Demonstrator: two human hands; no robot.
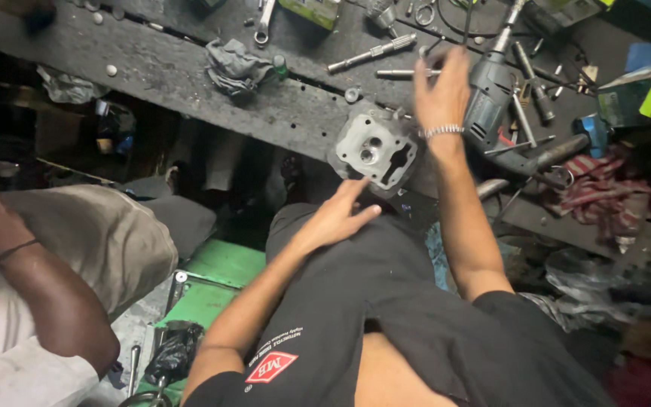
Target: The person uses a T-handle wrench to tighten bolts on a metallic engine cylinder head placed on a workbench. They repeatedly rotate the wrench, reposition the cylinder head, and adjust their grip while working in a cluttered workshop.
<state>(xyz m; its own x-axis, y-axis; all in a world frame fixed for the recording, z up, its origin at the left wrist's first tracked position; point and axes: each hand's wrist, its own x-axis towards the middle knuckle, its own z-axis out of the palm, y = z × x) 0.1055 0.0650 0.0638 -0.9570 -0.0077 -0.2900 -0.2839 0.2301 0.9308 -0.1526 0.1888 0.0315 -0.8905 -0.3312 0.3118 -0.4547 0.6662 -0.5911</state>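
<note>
- Here, from the head camera, a cast-metal cylinder head (374,147) sits at the near edge of a dark, gritty workbench (190,71); it is grey, blocky, with round ports and a keyhole-shaped opening.
- The left hand (337,218) is open and holds nothing, fingers loosely spread, the forefinger reaching up to the head's lower edge; whether it touches is hard to tell.
- The right hand (442,94) is raised over the bench beyond the head, fingers loosely curled and blurred; I cannot tell whether it holds anything. A beaded metal bracelet (442,132) circles its wrist.
- Just right of that hand lies a grey drill (491,87), smooth plastic body with a metal chuck.
- A crumpled grey rag (235,68) lies on the bench to the left; a knurled steel rod (371,53) lies near it.
- A striped red cloth (604,192) is bunched at far right.
- Another person's arm (32,279) shows at the left edge.
</note>
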